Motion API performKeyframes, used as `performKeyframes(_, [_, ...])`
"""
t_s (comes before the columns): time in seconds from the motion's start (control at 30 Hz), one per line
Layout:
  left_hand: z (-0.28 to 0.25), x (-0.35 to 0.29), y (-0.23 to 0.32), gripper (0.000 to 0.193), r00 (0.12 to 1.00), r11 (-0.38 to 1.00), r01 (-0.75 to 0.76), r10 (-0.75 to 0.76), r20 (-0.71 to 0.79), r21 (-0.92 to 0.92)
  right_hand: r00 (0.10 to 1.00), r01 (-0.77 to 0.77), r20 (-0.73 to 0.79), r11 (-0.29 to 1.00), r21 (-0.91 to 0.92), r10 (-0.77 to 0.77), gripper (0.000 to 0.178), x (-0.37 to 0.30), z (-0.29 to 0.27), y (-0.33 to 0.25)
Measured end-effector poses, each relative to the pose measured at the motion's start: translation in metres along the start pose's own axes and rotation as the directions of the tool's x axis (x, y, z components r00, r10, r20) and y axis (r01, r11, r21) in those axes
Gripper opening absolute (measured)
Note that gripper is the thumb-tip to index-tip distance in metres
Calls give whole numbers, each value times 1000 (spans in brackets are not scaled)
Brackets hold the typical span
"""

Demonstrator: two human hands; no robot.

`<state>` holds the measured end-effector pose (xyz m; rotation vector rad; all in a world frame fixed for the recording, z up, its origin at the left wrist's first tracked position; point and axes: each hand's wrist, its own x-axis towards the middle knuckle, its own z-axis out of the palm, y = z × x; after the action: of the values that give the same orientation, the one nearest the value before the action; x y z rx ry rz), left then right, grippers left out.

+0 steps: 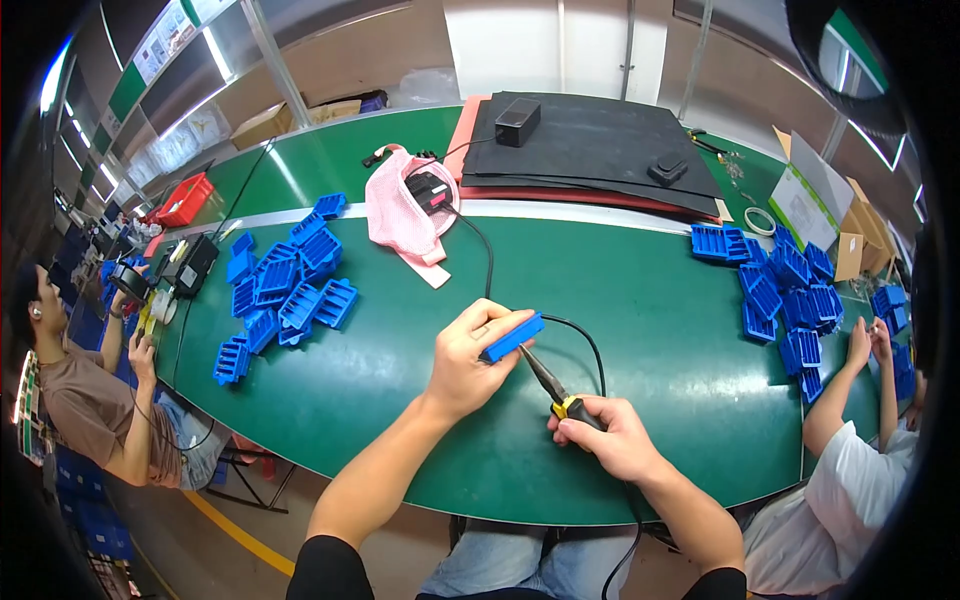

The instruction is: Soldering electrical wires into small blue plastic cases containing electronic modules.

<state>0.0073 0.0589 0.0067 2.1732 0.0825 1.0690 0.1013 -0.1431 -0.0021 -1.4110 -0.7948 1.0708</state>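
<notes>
My left hand (466,362) grips a blue plastic slotted tray (512,338) above the middle of the green table, its narrow edge turned up. In my right hand (610,432) is a pair of long-nose pliers (545,376) with yellow and black handles. The tips of the pliers meet the near edge of the blue tray; whether they pinch anything there is too small to tell. A black cable (598,352) loops behind both hands and runs down past my right forearm.
Piles of blue trays lie left (278,276) and right (790,285) on the green table (400,470). A pink cloth bag (400,205) with a black device sits at the back, beside black sheets (600,150). One co-worker (105,390) sits left, another (850,490) right.
</notes>
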Motion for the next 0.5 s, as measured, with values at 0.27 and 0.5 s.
performKeyframes(0.27, [0, 1, 0, 40, 1000, 1000, 14, -14, 15, 1, 1000, -13, -7, 999, -32, 13, 20, 0, -1, 3])
performKeyframes(0.5, [5, -2, 5, 37, 989, 981, 143, -145, -6, -132, 997, 31, -63, 998, -53, -35, 21, -2, 12, 9])
